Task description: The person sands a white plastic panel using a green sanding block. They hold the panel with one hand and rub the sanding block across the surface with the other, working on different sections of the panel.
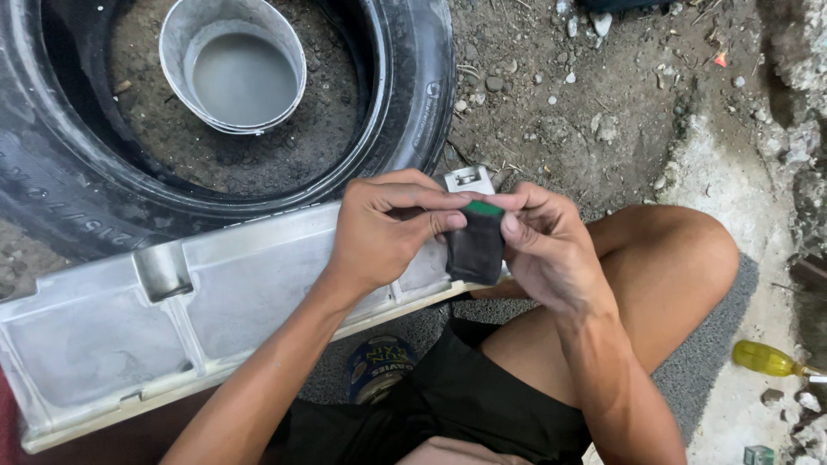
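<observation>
Both my hands meet at the middle of the view over my lap. Between them is a small black rubber piece (pixel 475 250) with a green strip (pixel 482 208) on its top edge. My left hand (pixel 383 231) pinches its left side with thumb and fingers. My right hand (pixel 541 245) grips its right side, with the thumb pressed against it. A long grey metal tray-like part (pixel 172 319) lies just below and behind my hands, and a corner of it shows above my fingers.
A black tyre (pixel 405 112) lies on the dirt at top left with a round metal tin (pixel 233 60) inside it. A yellow-handled screwdriver (pixel 771 359) lies at the right edge. My bare knee (pixel 672 258) rests on a grey mat (pixel 715 353).
</observation>
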`<action>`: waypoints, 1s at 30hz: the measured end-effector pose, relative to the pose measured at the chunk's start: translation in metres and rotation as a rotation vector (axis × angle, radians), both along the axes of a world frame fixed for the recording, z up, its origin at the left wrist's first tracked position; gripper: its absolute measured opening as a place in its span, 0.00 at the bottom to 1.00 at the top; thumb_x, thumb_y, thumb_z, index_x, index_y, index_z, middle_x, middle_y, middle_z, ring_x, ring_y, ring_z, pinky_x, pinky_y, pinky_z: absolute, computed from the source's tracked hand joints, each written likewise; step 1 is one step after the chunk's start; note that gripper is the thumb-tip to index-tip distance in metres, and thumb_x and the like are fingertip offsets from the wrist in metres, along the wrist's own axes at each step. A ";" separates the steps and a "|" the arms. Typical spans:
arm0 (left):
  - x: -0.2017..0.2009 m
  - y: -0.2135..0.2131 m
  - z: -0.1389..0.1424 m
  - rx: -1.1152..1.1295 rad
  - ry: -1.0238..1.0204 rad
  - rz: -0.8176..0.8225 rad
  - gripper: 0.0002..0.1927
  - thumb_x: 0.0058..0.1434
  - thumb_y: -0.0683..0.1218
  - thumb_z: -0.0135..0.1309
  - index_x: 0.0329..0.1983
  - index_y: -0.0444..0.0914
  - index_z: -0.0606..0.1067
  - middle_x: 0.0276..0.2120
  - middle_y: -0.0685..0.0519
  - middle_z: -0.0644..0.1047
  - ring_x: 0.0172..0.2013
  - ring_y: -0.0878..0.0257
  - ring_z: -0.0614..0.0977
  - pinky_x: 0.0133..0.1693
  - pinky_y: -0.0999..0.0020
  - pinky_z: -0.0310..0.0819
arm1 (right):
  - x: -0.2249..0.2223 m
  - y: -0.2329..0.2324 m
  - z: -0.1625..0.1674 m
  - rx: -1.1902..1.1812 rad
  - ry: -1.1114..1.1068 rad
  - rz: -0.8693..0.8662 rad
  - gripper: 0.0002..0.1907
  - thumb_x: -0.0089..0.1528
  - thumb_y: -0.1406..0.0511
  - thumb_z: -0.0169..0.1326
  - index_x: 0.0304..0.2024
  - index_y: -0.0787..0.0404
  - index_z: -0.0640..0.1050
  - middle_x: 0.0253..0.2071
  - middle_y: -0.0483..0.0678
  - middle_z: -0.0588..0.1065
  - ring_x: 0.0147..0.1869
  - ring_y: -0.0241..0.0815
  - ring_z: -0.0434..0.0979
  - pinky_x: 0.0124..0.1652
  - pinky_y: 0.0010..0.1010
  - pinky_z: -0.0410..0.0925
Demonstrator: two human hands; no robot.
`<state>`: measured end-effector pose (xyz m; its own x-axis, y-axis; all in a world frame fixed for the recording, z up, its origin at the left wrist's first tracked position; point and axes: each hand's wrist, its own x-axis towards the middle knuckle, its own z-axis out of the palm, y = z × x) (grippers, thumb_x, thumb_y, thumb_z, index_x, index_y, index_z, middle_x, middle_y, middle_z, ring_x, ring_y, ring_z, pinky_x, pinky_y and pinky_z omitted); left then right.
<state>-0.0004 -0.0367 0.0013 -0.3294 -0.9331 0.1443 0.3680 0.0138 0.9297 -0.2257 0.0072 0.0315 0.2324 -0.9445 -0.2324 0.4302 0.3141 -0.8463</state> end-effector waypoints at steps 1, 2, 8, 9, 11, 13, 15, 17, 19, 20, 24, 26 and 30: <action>0.000 -0.001 -0.001 0.040 0.028 -0.042 0.11 0.59 0.36 0.65 0.45 0.37 0.84 0.36 0.52 0.82 0.34 0.70 0.82 0.36 0.76 0.78 | -0.003 0.000 -0.001 0.030 -0.047 0.001 0.08 0.69 0.72 0.58 0.50 0.68 0.78 0.54 0.56 0.80 0.58 0.44 0.80 0.61 0.40 0.72; 0.001 0.000 -0.002 0.082 0.055 -0.083 0.11 0.58 0.37 0.64 0.45 0.38 0.84 0.36 0.54 0.82 0.34 0.70 0.82 0.36 0.76 0.78 | -0.006 0.001 -0.001 0.062 -0.096 0.003 0.07 0.68 0.73 0.59 0.49 0.68 0.78 0.54 0.56 0.80 0.58 0.45 0.80 0.61 0.41 0.72; 0.005 -0.002 -0.004 -0.114 -0.082 -0.060 0.14 0.53 0.41 0.70 0.44 0.45 0.85 0.38 0.59 0.71 0.41 0.66 0.72 0.46 0.71 0.71 | -0.005 0.005 0.002 0.107 -0.162 0.111 0.15 0.66 0.69 0.63 0.54 0.70 0.78 0.53 0.56 0.80 0.56 0.46 0.80 0.58 0.40 0.72; 0.006 -0.003 -0.004 -0.122 -0.075 -0.065 0.14 0.53 0.40 0.70 0.43 0.45 0.85 0.39 0.59 0.71 0.41 0.66 0.73 0.47 0.71 0.71 | -0.003 0.005 0.003 0.119 -0.176 0.114 0.16 0.65 0.69 0.63 0.54 0.69 0.77 0.53 0.55 0.79 0.57 0.45 0.80 0.58 0.39 0.72; 0.007 -0.003 -0.003 -0.138 -0.061 -0.078 0.14 0.54 0.40 0.70 0.43 0.45 0.85 0.40 0.58 0.71 0.43 0.65 0.74 0.49 0.70 0.72 | 0.001 0.006 0.005 0.142 -0.204 0.117 0.18 0.64 0.68 0.64 0.54 0.68 0.76 0.54 0.53 0.78 0.58 0.45 0.79 0.58 0.39 0.72; 0.008 -0.003 -0.002 -0.153 -0.076 -0.086 0.13 0.54 0.39 0.69 0.42 0.44 0.85 0.41 0.58 0.71 0.44 0.65 0.74 0.50 0.70 0.73 | 0.006 0.006 0.007 0.132 -0.175 0.095 0.16 0.66 0.68 0.63 0.54 0.68 0.76 0.54 0.53 0.77 0.59 0.44 0.78 0.60 0.38 0.71; 0.009 -0.003 -0.001 -0.169 -0.087 -0.088 0.12 0.55 0.39 0.69 0.42 0.43 0.85 0.41 0.57 0.71 0.45 0.65 0.75 0.51 0.70 0.73 | 0.010 0.008 0.008 0.118 -0.138 0.066 0.15 0.67 0.68 0.63 0.54 0.67 0.75 0.54 0.53 0.77 0.59 0.44 0.78 0.60 0.37 0.71; 0.009 -0.003 0.000 -0.183 -0.095 -0.077 0.12 0.54 0.39 0.69 0.41 0.42 0.85 0.42 0.56 0.71 0.46 0.64 0.75 0.53 0.69 0.72 | 0.012 0.009 0.010 0.102 -0.093 0.038 0.14 0.67 0.68 0.62 0.52 0.67 0.76 0.53 0.53 0.77 0.58 0.43 0.79 0.59 0.36 0.71; 0.008 -0.003 0.001 -0.181 -0.089 -0.055 0.11 0.56 0.38 0.69 0.43 0.41 0.84 0.43 0.55 0.72 0.47 0.63 0.76 0.54 0.69 0.72 | 0.012 0.010 0.010 0.092 -0.079 0.033 0.13 0.65 0.68 0.61 0.51 0.66 0.76 0.51 0.55 0.79 0.54 0.47 0.82 0.55 0.40 0.74; 0.007 -0.003 0.001 -0.184 -0.086 -0.044 0.11 0.57 0.38 0.68 0.43 0.40 0.84 0.44 0.55 0.73 0.48 0.63 0.77 0.54 0.68 0.71 | 0.011 0.010 0.010 0.083 -0.071 0.031 0.12 0.65 0.68 0.60 0.50 0.66 0.76 0.49 0.56 0.80 0.51 0.49 0.83 0.53 0.43 0.76; 0.005 -0.002 0.003 -0.156 -0.165 0.050 0.11 0.57 0.38 0.68 0.43 0.37 0.82 0.42 0.53 0.78 0.43 0.65 0.80 0.49 0.71 0.74 | 0.009 0.008 0.008 -0.209 0.272 -0.096 0.08 0.69 0.74 0.59 0.50 0.70 0.77 0.52 0.57 0.79 0.55 0.44 0.80 0.59 0.36 0.73; 0.004 -0.001 0.005 -0.118 -0.134 0.016 0.11 0.58 0.39 0.69 0.43 0.35 0.81 0.42 0.52 0.80 0.40 0.66 0.80 0.44 0.72 0.76 | 0.010 0.007 0.006 -0.245 0.323 -0.155 0.08 0.67 0.75 0.58 0.49 0.68 0.76 0.58 0.59 0.79 0.61 0.46 0.80 0.64 0.39 0.72; 0.000 0.003 0.007 -0.189 -0.094 0.021 0.13 0.57 0.38 0.70 0.43 0.33 0.80 0.45 0.50 0.81 0.40 0.66 0.83 0.44 0.72 0.80 | 0.016 0.007 0.002 -0.366 0.554 -0.180 0.09 0.68 0.76 0.60 0.50 0.70 0.77 0.57 0.59 0.78 0.64 0.43 0.78 0.67 0.37 0.70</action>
<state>-0.0009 -0.0339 0.0081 -0.3302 -0.8993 0.2868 0.2776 0.1979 0.9401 -0.2095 0.0143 0.0334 0.0039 -0.9976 0.0698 -0.0782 -0.0699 -0.9945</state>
